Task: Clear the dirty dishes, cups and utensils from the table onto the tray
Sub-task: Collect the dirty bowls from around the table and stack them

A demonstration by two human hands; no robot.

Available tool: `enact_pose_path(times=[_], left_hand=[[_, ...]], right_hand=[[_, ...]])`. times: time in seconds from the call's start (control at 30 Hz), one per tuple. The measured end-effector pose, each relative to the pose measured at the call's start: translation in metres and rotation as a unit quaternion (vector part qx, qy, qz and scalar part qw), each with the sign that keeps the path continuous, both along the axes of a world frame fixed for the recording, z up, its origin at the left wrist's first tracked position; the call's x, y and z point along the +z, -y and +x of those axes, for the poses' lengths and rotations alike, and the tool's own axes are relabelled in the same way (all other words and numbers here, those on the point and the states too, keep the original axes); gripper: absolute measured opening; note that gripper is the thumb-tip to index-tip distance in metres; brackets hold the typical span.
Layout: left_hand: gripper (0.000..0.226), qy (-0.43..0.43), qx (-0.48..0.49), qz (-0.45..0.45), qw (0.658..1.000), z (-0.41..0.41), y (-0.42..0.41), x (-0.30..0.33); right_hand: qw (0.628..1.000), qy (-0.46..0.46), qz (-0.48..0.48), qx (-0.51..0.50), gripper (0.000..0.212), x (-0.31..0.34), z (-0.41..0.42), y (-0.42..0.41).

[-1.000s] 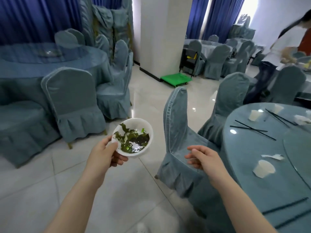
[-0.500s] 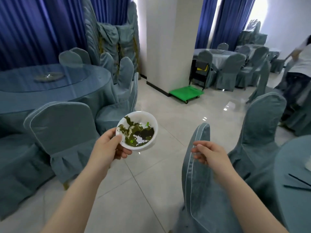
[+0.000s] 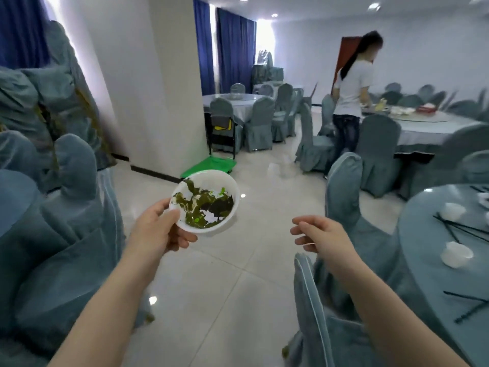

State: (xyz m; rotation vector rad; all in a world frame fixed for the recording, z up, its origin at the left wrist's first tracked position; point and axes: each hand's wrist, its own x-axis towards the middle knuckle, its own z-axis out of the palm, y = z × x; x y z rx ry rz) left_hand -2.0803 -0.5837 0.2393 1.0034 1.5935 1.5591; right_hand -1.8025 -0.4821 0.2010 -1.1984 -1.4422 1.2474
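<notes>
White bowl (image 3: 205, 202) of seaweed leftovers: left hand (image 3: 158, 231) holds it level, thumb over rim and fingers (image 3: 185, 238) curled beneath, so nothing spills; right hand (image 3: 317, 234) empty, fingers loosely curled; tray unseen

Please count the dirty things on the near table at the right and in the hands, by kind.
Bowl with greens, held by the left hand: 1
White cups on the table: 2
Dark chopsticks: blurred, cannot count
Right hand: holds nothing
Total counted: 3

Bare forearms, seemingly no sleeves.
</notes>
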Motion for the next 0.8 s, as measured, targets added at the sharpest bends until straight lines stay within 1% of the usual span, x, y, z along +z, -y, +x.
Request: enact_pose_path(times=[0.07, 0.23, 0.3, 0.5, 0.7, 0.8], left_hand=[[0.025, 0.004, -0.031, 0.000, 0.999, -0.008, -0.049, 0.006], [0.024, -0.026, -0.114, 0.017, 0.993, -0.008, -0.181, 0.018], [0.025, -0.022, -0.141, 0.023, 0.990, -0.005, -0.228, 0.020], [0.025, -0.025, -0.224, 0.025, 0.974, 0.014, -0.368, 0.017], [0.027, -0.005, -0.305, 0.018, 0.952, 0.035, -0.483, -0.005], [0.026, -0.009, -0.349, 0.018, 0.937, 0.044, -0.552, -0.018]], right_hand=[[0.999, 0.005, 0.001, -0.036, 0.017, 0.001, 0.002, -0.028], [0.992, -0.012, 0.025, -0.119, 0.016, -0.003, 0.015, -0.119], [0.990, -0.021, 0.028, -0.136, 0.016, -0.007, 0.017, -0.155], [0.976, -0.049, -0.003, -0.211, 0.014, -0.023, 0.026, -0.252], [0.958, -0.034, -0.036, -0.281, 0.014, -0.031, 0.040, -0.324], [0.941, -0.026, -0.045, -0.335, 0.014, -0.038, 0.051, -0.366]])
